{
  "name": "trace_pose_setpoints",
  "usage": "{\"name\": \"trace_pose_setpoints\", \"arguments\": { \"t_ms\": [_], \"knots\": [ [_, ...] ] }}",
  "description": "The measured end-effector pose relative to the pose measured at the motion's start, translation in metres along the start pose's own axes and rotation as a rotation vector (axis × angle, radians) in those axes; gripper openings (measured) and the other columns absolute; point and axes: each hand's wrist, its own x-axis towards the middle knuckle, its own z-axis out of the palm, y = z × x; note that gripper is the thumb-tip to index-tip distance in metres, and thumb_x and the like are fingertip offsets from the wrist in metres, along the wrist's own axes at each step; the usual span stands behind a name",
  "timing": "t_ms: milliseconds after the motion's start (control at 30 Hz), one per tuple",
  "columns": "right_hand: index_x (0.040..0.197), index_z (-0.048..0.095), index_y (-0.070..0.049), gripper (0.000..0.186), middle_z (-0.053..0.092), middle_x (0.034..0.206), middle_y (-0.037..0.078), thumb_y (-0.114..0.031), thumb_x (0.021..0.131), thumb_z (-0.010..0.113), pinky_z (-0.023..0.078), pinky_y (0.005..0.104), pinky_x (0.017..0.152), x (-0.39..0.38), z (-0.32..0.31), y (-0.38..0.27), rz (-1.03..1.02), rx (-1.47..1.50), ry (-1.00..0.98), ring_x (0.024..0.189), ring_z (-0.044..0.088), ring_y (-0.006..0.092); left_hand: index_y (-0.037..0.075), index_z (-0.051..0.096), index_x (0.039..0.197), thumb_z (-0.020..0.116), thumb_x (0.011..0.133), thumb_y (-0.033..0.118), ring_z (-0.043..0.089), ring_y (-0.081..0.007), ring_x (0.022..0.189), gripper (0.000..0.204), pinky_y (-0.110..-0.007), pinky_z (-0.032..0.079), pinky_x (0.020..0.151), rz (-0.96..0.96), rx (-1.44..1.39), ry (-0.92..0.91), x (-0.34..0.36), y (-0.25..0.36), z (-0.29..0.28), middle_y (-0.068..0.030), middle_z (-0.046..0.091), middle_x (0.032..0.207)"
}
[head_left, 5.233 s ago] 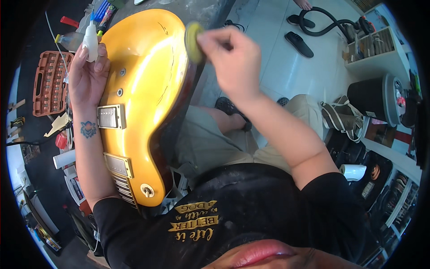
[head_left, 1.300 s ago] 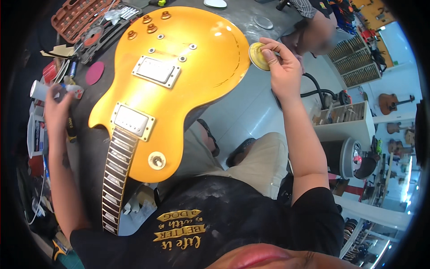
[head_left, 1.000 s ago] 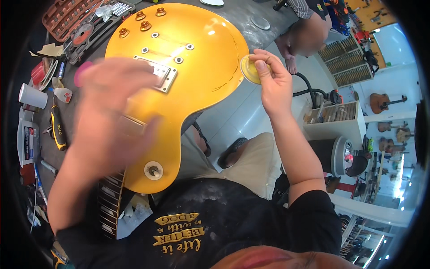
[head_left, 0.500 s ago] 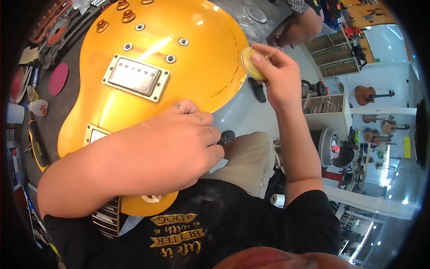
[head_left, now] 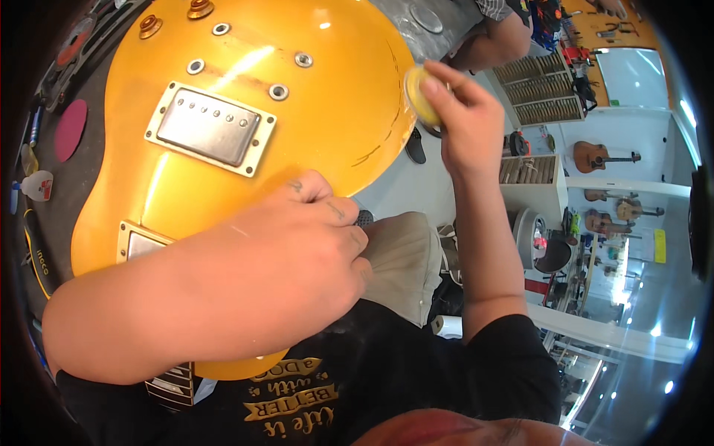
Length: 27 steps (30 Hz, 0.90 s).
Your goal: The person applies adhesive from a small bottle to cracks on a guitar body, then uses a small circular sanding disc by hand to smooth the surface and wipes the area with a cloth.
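Observation:
A gold-yellow electric guitar body [head_left: 320, 134] lies face up in front of me, with a metal pickup [head_left: 208, 125] in a cream frame, several bare metal-ringed holes and amber knobs [head_left: 150, 27]. Dark broken marks run along its right rim. My left hand [head_left: 320, 245] curls its fingers over the near right edge of the body; its fingertips are hidden. At the right rim, my right hand [head_left: 472, 123] pinches a round yellow pad [head_left: 422, 97] with a pale face, turned against the guitar's edge. The pad is slightly blurred.
On the dark bench at left are a maroon disc [head_left: 71, 130], a small white bottle [head_left: 37, 186] and a black-and-yellow handled tool [head_left: 39, 256]. Another person's arm [head_left: 494, 44] shows at the top right. Guitars [head_left: 595, 157] hang on the far right wall.
The guitar and bench have shifted left in the view. My right hand with the yellow pad sits slightly lower along the rim. My left hand keeps its hold.

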Motion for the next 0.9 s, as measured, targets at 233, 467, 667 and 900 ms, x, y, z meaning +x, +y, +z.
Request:
{"name": "trace_pose_setpoints", "arguments": {
  "t_ms": [233, 467, 667, 900],
  "knots": [
    [0.133, 0.071, 0.009, 0.047, 0.077, 0.111, 0.013, -0.018, 0.096, 0.084, 0.055, 0.0253, 0.075, -0.035, 0.013, -0.004, -0.012, 0.077, -0.001, 0.092, 0.071, 0.0134, 0.007, 0.073, 0.087, 0.08, 0.075, 0.019, 0.062, -0.0222, 0.098, 0.019, -0.038, 0.043, 0.092, -0.006, -0.006, 0.019, 0.0, 0.0, 0.003, -0.0035, 0.064, 0.088],
    [0.13, 0.073, 0.008, 0.045, 0.076, 0.107, 0.01, -0.021, 0.097, 0.082, 0.055, 0.0247, 0.078, 0.007, 0.012, -0.009, -0.028, -0.03, 0.051, 0.09, 0.07, 0.013, 0.007, 0.072, 0.086, 0.08, 0.074, 0.019, 0.062, -0.0228, 0.098, 0.019, -0.038, 0.044, 0.091, 0.004, -0.028, 0.008, 0.001, -0.001, -0.003, -0.004, 0.064, 0.088],
    [0.13, 0.072, 0.011, 0.044, 0.077, 0.11, 0.012, -0.015, 0.097, 0.083, 0.057, 0.0272, 0.084, -0.023, 0.013, -0.008, -0.079, 0.025, 0.051, 0.093, 0.072, 0.0143, 0.006, 0.072, 0.087, 0.083, 0.072, 0.017, 0.062, -0.0234, 0.098, 0.021, -0.039, 0.044, 0.091, 0.012, -0.044, 0.021, 0.0, 0.001, 0.001, -0.0044, 0.064, 0.089],
    [0.131, 0.071, 0.011, 0.044, 0.077, 0.108, 0.012, -0.016, 0.098, 0.082, 0.057, 0.0267, 0.083, -0.027, 0.019, -0.01, 0.038, -0.035, 0.085, 0.092, 0.071, 0.014, 0.006, 0.074, 0.087, 0.081, 0.073, 0.019, 0.062, -0.0237, 0.099, 0.02, -0.039, 0.044, 0.092, 0.0, -0.054, 0.001, -0.003, -0.003, -0.001, -0.0044, 0.064, 0.089]
  ]
}}
